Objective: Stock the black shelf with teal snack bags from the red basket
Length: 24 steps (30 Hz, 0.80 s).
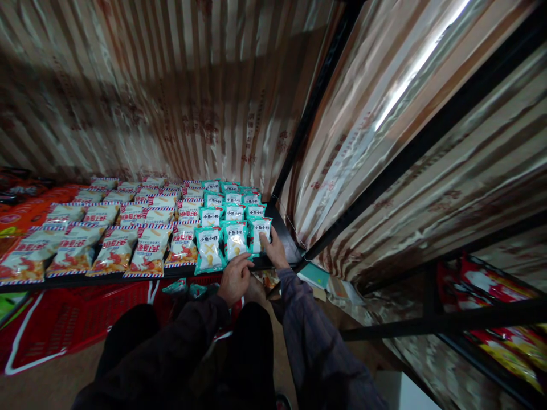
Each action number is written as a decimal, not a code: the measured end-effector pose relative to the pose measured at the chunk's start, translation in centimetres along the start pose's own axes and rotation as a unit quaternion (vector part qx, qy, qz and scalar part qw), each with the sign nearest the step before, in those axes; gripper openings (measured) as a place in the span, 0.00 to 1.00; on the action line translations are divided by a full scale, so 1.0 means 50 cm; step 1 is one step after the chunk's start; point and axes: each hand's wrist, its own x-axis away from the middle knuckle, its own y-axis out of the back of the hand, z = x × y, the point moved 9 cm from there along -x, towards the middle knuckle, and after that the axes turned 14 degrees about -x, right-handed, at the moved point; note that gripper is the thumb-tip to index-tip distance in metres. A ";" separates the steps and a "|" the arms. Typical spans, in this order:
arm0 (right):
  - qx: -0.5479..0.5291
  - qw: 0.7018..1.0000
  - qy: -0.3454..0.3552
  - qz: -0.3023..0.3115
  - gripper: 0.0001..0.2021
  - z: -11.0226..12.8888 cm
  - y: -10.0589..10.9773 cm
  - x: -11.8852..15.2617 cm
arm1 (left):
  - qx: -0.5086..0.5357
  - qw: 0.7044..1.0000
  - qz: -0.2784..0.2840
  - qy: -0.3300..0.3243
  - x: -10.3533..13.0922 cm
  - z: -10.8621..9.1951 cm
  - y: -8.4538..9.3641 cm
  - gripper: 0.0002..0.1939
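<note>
Several teal-and-white snack bags [210, 249] stand in rows at the right end of a black shelf. My right hand [276, 250] grips the front-right snack bag [258, 232] by its right side, thumb over the front and the other fingers partly hidden. At the shelf's front edge, my left hand [236, 278] lies just below the middle front bag [236, 239], its visible fingers stretched toward the right. Whether it touches that bag I cannot tell. Left of the teal bags are rows of white-and-orange snack bags [147, 250] with striped edges.
A red basket [85, 316] with a white handle sits below the shelf, near my knees. Black metal posts [314, 97] rise at the right, before striped sheeting [171, 85]. Orange packets [29, 210] lie far left; red and yellow packets [499, 285] fill another shelf at right.
</note>
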 end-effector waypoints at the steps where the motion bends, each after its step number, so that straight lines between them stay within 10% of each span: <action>1: 0.001 1.000 -0.002 -0.001 0.30 -0.001 0.000 0.000 | 0.001 1.000 -0.001 0.000 0.001 -0.001 0.001 0.17; 7: 0.006 0.996 0.054 -0.077 0.34 0.038 0.028 0.024 | 0.026 1.000 0.009 0.005 0.042 -0.004 0.003 0.16; 12: -0.026 0.968 0.211 -0.132 0.20 0.139 0.037 0.163 | 0.041 0.996 0.071 0.029 0.125 0.037 -0.008 0.16; 16: -0.033 0.975 0.218 0.010 0.15 0.130 -0.072 0.306 | -0.038 0.968 0.197 0.152 0.213 0.149 -0.037 0.16; 24: 0.068 0.959 -0.086 0.262 0.17 -0.151 -0.373 0.467 | -0.130 0.882 0.314 0.325 0.347 0.344 -0.083 0.10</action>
